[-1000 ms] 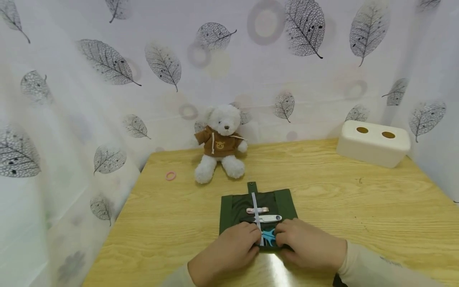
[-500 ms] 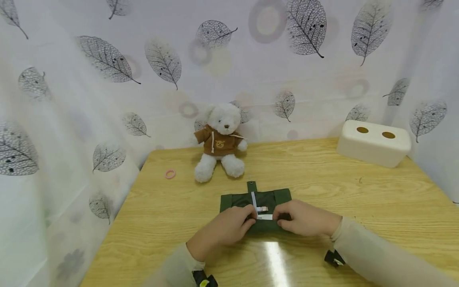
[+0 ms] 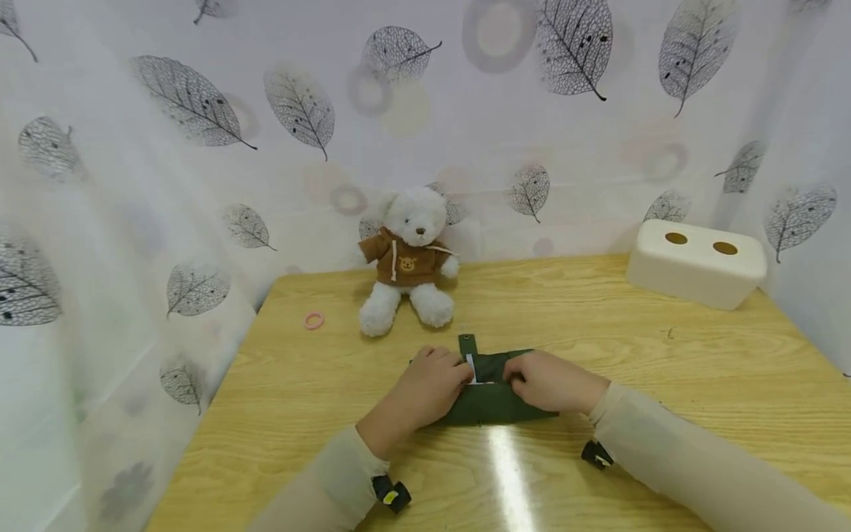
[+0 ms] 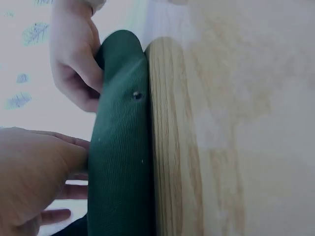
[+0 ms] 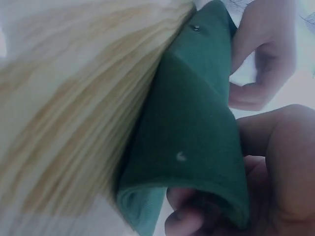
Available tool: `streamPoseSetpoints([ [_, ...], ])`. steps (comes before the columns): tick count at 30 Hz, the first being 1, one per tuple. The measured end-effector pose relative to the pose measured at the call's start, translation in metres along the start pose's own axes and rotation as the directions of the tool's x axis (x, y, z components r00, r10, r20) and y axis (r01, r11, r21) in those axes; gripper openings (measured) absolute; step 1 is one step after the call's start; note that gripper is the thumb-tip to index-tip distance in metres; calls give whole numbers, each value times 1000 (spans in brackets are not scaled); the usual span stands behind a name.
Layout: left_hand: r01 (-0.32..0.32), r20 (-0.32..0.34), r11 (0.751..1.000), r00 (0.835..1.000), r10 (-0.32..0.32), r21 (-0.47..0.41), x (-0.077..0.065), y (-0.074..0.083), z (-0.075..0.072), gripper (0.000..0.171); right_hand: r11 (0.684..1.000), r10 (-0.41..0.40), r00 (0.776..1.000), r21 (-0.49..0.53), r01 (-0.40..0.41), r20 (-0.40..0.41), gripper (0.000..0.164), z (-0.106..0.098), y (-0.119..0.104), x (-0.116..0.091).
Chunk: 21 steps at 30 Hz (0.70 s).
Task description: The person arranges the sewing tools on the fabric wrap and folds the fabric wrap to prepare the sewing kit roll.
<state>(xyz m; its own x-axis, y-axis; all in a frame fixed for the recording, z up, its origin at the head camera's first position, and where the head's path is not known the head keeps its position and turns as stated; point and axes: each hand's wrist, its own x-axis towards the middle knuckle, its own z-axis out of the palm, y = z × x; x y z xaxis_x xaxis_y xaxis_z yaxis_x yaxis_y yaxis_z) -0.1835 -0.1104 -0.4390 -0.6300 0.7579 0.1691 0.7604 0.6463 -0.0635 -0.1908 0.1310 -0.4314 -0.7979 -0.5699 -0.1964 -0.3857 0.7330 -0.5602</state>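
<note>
A dark green fabric tool roll (image 3: pixel 488 406) lies on the table, its front part folded over toward the back. My left hand (image 3: pixel 425 388) grips the folded edge on the left side. At the right side, my right hand (image 3: pixel 555 380) pinches the same edge; in the right wrist view, fingertips (image 5: pixel 184 221) show inside the open end of the fold. A short snap tab (image 3: pixel 467 343) points away at the back. Between the hands a bit of pale strap (image 3: pixel 471 360) shows; the rest of the inside is covered. A metal snap (image 4: pixel 137 95) sits on the outer face.
Behind the roll sits a white teddy bear (image 3: pixel 414 270) in a brown hoodie. A pink ring (image 3: pixel 314 321) lies to its left. A cream box (image 3: pixel 694 264) with two holes stands at the back right. Leaf-print curtain (image 3: pixel 299 111) surrounds the wooden table (image 3: pixel 279 414).
Both hands have moved away from the body, folding the roll's front edge over. The blue scissors, then the white-handled cutter and pale pink strap, have become covered by the fold.
</note>
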Motion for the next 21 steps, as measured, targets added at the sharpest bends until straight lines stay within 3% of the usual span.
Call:
streamPoseSetpoints([
  [2, -43, -54, 996, 997, 47, 74, -2, 4, -3, 12, 1000, 8, 1000, -13, -8, -11, 19, 0, 0, 2],
  [4, -88, -44, 994, 995, 90, 60, -4, 8, -6, 12, 1000, 16, 1000, -20, -16, -15, 17, 0, 0, 4],
  [6, -114, 13, 993, 993, 114, -8, -5, 11, -7, 21, 1000, 19, 1000, -21, -20, -13, 17, -1, 1, 5],
  [9, -89, 114, 992, 989, 99, -90, -6, 16, -9, 39, 999, 8, 999, -45, -9, -35, 14, 0, 2, 5],
  [12, -52, 147, 995, 987, 64, -79, -5, 19, -6, 43, 983, -130, 984, -149, 111, -125, 10, 2, 2, 3],
  [15, -25, 124, 998, 992, 32, -57, -3, 22, -1, 33, 924, -327, 926, -269, 272, -189, 5, 5, -1, -3],
  [17, -6, 99, 999, 995, 12, -53, -2, 23, 1, 25, 884, -405, 901, -320, 341, -159, 10, 7, -3, -8],
  [21, 16, 55, 998, 998, -14, -54, 0, 21, 5, 14, 867, -389, 919, -363, 341, -68, 29, 11, -8, -14],
])
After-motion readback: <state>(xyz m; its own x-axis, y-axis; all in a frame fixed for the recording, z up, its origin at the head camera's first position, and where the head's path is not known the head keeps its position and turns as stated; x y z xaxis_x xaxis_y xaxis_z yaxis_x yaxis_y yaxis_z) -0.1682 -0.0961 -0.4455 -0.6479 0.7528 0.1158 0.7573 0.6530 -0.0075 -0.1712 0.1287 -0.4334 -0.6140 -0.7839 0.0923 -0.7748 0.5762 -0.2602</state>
